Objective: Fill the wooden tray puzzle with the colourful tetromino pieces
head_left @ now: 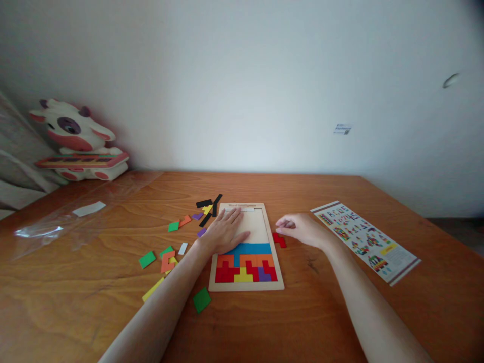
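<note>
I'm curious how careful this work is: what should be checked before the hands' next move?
1. Board lies flat on the table: ok.
2. Board's unfilled part fully in view: not ok, the left hand covers some.
3. No piece under the left hand: cannot tell, hidden.
4. Loose red piece near the right hand: ok, right of the board.
5. Right fingers touching that piece: cannot tell.
6. Sheet off the board: ok, farther right.

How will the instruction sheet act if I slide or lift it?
The printed sheet looks thin, so it will probably feel light and may flex when lifted by one corner. Lying flat on the wooden table, it seems unlikely to roll or tip.
</note>
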The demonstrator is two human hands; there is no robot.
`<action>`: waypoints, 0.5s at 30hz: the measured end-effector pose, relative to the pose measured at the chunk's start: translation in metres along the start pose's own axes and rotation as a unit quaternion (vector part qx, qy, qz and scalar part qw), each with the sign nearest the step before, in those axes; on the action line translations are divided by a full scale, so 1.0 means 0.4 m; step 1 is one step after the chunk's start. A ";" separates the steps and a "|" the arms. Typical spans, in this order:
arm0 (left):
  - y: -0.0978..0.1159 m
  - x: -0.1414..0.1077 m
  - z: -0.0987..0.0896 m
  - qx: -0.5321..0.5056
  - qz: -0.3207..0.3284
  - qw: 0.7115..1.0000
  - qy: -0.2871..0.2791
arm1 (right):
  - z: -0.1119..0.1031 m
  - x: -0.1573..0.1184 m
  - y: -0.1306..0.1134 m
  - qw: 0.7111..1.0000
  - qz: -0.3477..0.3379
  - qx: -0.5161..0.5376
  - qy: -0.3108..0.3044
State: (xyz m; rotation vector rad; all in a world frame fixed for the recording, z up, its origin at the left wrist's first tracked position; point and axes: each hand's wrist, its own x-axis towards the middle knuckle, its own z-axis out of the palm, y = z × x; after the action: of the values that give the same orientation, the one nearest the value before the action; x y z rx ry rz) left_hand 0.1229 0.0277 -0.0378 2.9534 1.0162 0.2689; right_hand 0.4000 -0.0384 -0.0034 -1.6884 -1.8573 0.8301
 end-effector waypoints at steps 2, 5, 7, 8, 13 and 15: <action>0.001 0.002 0.003 -0.005 -0.008 1.000 -0.001 | 0.004 -0.036 0.023 1.000 0.015 0.007 -0.021; 0.001 0.000 0.002 -0.022 -0.015 1.000 0.017 | 0.013 -0.063 0.043 1.000 0.010 -0.004 -0.005; 0.003 -0.008 -0.007 -0.041 -0.025 0.998 0.037 | 0.017 -0.069 0.043 1.000 0.005 -0.009 0.003; 0.005 -0.016 -0.014 -0.053 -0.029 0.997 0.049 | 0.018 -0.070 0.040 1.000 0.005 -0.010 0.002; 0.023 -0.077 -0.056 -0.103 -0.015 0.990 0.091 | 0.021 -0.076 0.024 0.999 0.042 0.014 -0.020; 0.029 -0.102 -0.066 -0.118 -0.004 0.988 0.099 | 0.025 -0.077 0.027 0.997 0.052 0.042 -0.025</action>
State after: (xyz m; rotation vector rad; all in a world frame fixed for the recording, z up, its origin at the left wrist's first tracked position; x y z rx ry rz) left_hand 0.0940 -0.0079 -0.0177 2.7496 0.9391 0.6456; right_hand 0.4039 -0.0695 -0.0167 -1.7377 -1.7542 0.9880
